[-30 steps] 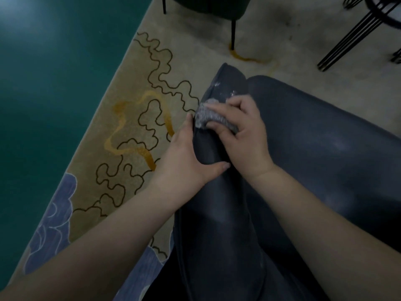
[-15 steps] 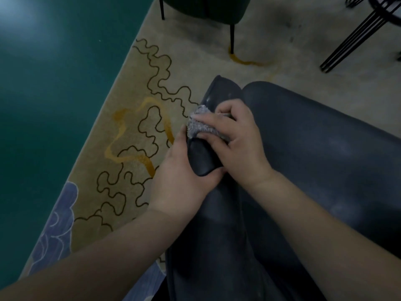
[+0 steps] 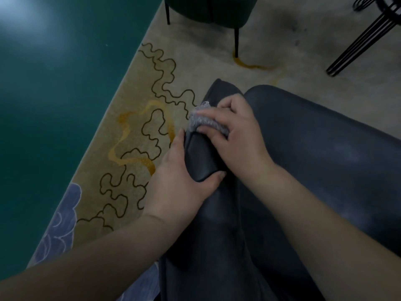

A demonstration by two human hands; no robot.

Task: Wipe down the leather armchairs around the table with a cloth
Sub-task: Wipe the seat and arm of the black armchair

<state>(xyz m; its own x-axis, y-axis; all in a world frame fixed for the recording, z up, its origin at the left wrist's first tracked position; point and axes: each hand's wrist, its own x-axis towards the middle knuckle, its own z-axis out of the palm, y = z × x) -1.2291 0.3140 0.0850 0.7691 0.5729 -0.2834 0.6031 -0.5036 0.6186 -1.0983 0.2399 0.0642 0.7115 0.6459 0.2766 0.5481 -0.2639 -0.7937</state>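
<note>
- Gripping the narrow dark leather armrest [image 3: 201, 161], the left hand [image 3: 178, 183] wraps it from the outer side, thumb laid across the top and the fingers out of sight behind the far edge; its grip is closed round the armrest
- the right hand [image 3: 236, 137] presses a small grey cloth [image 3: 206, 122] down on the armrest top, just ahead of the left thumb; its fingers are curled over the bunched cloth, so this grip is closed on the cloth
- the cloth sits near the front end of the armrest, partly hidden under the right fingers, with a fuzzy edge poking out on the left
- the armchair [image 3: 314, 159] is dark grey-blue leather, its broad seat or cushion spreading right of the armrest, with faint pale smears on the surface
- below lies a beige rug [image 3: 134, 118] with dark wavy lines, orange streaks and a lilac patch at its lower corner, bordered on the left by a glossy green floor [image 3: 54, 105]
- at the top edge stands a dark green chair [image 3: 208, 9] on thin black legs, and thin black metal legs [image 3: 358, 44] of other furniture show at the upper right
</note>
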